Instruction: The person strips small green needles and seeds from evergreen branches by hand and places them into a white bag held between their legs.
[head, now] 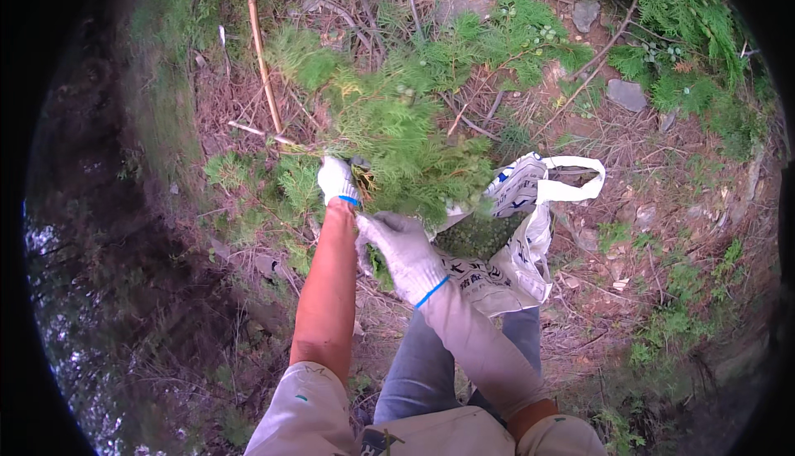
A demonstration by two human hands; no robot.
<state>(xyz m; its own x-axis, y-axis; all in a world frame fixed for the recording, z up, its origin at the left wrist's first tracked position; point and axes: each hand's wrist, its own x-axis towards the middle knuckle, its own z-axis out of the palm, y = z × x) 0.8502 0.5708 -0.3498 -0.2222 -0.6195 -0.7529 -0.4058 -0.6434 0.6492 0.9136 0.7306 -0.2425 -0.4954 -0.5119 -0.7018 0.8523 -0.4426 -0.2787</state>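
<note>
My left hand [337,181], in a white knit glove with a blue cuff edge, is closed around the stem of a leafy conifer branch [404,127], probably arborvitae. The branch spreads up and right from the fist, its sprays partly blurred. Just below and to the right, my right hand [400,248], gloved the same way, has its fingers curled at the lower foliage. What lies between those fingers is hidden. Beside it a white woven sack [528,257] with printed writing and a strap handle [574,192] gapes open. Small green cones [478,235] fill the part I can see inside.
A bare pole [261,52] stands at the upper left. More conifer sprays with pale cones [540,33] lie or grow at the top right, near grey stones [626,94] and dry sticks [596,64]. My legs [413,369] are just below the sack on sloping, needle-strewn ground.
</note>
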